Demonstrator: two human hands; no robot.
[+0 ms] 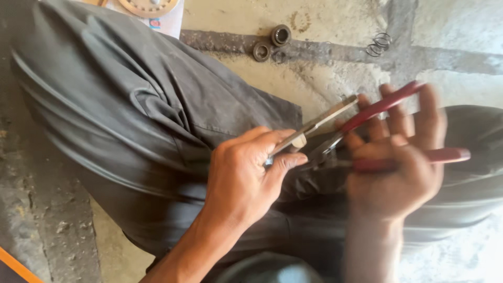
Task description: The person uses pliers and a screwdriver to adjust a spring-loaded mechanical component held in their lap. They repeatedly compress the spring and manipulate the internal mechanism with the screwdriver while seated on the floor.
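Observation:
My left hand [246, 173] pinches a flat metal strip [319, 123] between thumb and fingers; the strip slants up to the right. My right hand [398, 162], blurred by motion, holds red-handled pliers [382, 107] with the handles spread. The pliers' dark jaws [322, 152] sit just below the strip, close to my left thumb. Both hands hover above my lap in dark grey trousers [131, 115].
On the concrete floor ahead lie two dark metal rings [271, 43] and a small coil spring [379, 44]. A round tan disc [149, 6] rests on a white sheet at the top edge. An orange edge [15, 264] shows at the bottom left.

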